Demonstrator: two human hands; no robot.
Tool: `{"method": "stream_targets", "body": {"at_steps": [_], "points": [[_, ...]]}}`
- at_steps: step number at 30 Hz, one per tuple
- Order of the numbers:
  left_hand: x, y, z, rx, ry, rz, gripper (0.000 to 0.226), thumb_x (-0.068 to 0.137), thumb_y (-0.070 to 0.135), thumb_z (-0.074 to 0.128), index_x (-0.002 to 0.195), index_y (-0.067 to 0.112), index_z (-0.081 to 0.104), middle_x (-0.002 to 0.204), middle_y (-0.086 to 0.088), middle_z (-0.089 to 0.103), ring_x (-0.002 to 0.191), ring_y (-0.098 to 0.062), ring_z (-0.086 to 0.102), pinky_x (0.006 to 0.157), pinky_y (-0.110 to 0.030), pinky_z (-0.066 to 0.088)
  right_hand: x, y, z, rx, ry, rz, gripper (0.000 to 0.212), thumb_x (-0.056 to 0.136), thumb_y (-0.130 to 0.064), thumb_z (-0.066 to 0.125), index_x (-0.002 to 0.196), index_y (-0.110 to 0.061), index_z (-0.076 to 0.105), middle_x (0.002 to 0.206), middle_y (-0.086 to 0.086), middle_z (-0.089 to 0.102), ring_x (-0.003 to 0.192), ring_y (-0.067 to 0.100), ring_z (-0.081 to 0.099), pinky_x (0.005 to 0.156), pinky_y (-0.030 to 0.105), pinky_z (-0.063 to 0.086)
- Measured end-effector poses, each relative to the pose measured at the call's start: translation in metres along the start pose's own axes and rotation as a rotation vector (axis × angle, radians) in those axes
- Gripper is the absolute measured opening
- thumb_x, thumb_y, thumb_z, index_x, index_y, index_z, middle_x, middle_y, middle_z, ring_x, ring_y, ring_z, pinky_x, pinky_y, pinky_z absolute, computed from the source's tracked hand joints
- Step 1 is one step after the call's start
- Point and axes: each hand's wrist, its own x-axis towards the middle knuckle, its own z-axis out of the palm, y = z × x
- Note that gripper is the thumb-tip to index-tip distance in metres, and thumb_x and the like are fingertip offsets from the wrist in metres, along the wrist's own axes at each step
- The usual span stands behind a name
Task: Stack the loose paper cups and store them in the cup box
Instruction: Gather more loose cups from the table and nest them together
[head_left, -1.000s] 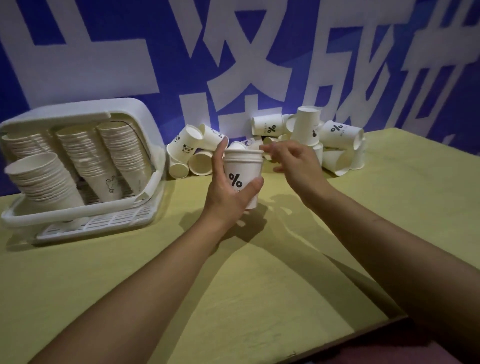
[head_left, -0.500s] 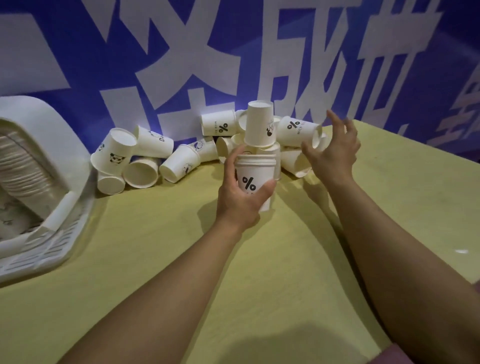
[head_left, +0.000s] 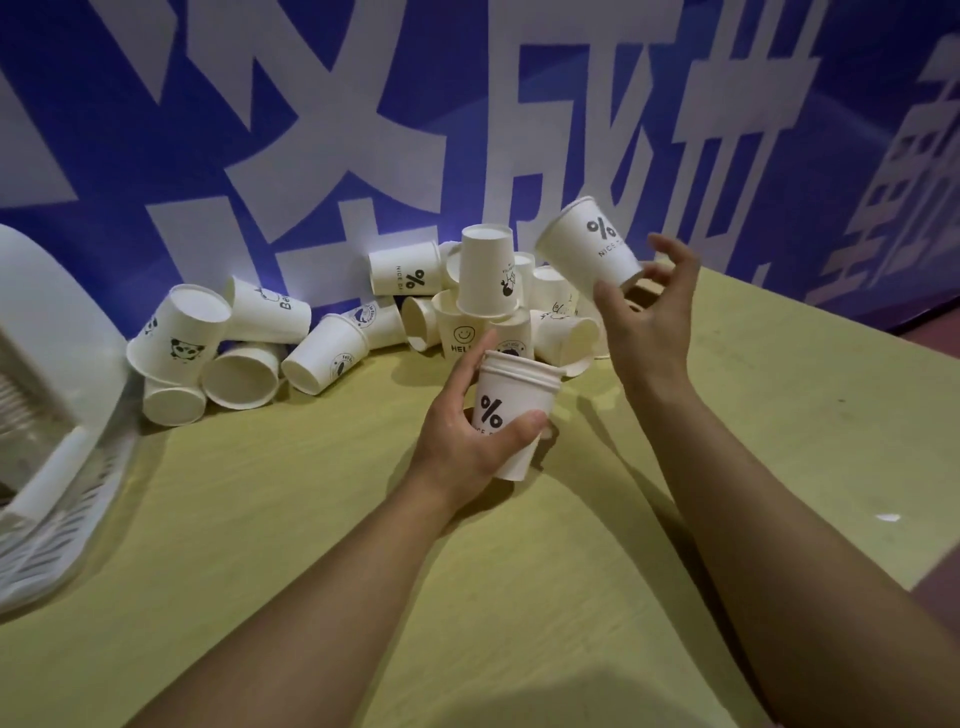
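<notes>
Near the middle of the head view, the left hand (head_left: 467, 436) grips a short nested stack of white paper cups (head_left: 511, 410) printed with a black percent sign, upright just above the yellow-green table (head_left: 779, 441). Right of it and farther, the right hand (head_left: 652, 317) pinches one tilted white paper cup (head_left: 589, 247) by its base, mouth aimed up and left. Behind them a heap of loose white printed cups (head_left: 332, 332) lies tumbled along the far edge against the blue wall banner with large white characters (head_left: 467, 104). At the left edge sits the white plastic slatted cup box (head_left: 57, 467), only partly visible
</notes>
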Motion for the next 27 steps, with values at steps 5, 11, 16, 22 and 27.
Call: {"method": "stream_targets", "body": {"at_steps": [5, 11, 16, 22, 27], "points": [[0.002, 0.001, 0.0, 0.002, 0.0, 0.006, 0.101, 0.068, 0.039, 0.085, 0.152, 0.045, 0.029, 0.124, 0.031, 0.051, 0.096, 0.012, 0.062, 0.074, -0.018, 0.055, -0.029, -0.016, 0.006, 0.086, -0.395, 0.055, 0.037, 0.089, -0.013, 0.063, 0.12, -0.025, 0.048, 0.112, -0.009, 0.05, 0.099, 0.014, 0.06, 0.068, 0.019, 0.054], [0.004, -0.002, 0.0, 0.01, 0.02, 0.026, 0.104, 0.072, 0.035, 0.084, 0.151, 0.049, 0.019, 0.131, 0.026, 0.048, 0.098, 0.017, 0.059, 0.073, -0.012, 0.052, -0.036, -0.015, 0.014, 0.107, -0.412, 0.092, 0.015, 0.096, -0.033, 0.057, 0.098, -0.02, 0.05, 0.096, -0.011, 0.059, 0.078, -0.004, 0.061, 0.064, 0.018, 0.05], [0.003, -0.004, 0.001, 0.063, 0.046, 0.037, 0.104, 0.082, 0.021, 0.082, 0.148, 0.055, 0.008, 0.133, 0.009, 0.046, 0.093, 0.023, 0.056, 0.066, -0.008, 0.051, -0.039, -0.017, 0.014, 0.02, -0.495, 0.043, 0.048, 0.096, -0.03, 0.06, 0.133, -0.047, 0.035, 0.114, -0.017, 0.05, 0.087, -0.017, 0.058, 0.06, 0.006, 0.049], [0.006, -0.007, -0.002, 0.016, 0.161, 0.049, 0.105, 0.083, 0.022, 0.08, 0.146, 0.059, 0.004, 0.13, 0.03, 0.04, 0.1, 0.022, 0.054, 0.073, -0.01, 0.051, -0.047, -0.01, 0.018, -0.095, -0.504, -0.036, 0.041, 0.097, -0.027, 0.058, 0.134, -0.043, 0.05, 0.121, -0.012, 0.053, 0.101, -0.004, 0.055, 0.075, 0.013, 0.051], [0.006, -0.004, -0.002, 0.02, 0.168, 0.067, 0.098, 0.082, 0.024, 0.08, 0.142, 0.059, 0.011, 0.14, 0.02, 0.036, 0.107, 0.022, 0.051, 0.079, -0.008, 0.051, -0.05, -0.011, 0.022, -0.068, -0.596, -0.021, 0.055, 0.1, -0.019, 0.052, 0.137, -0.056, 0.035, 0.111, -0.012, 0.05, 0.094, -0.005, 0.057, 0.072, 0.012, 0.053]]}}
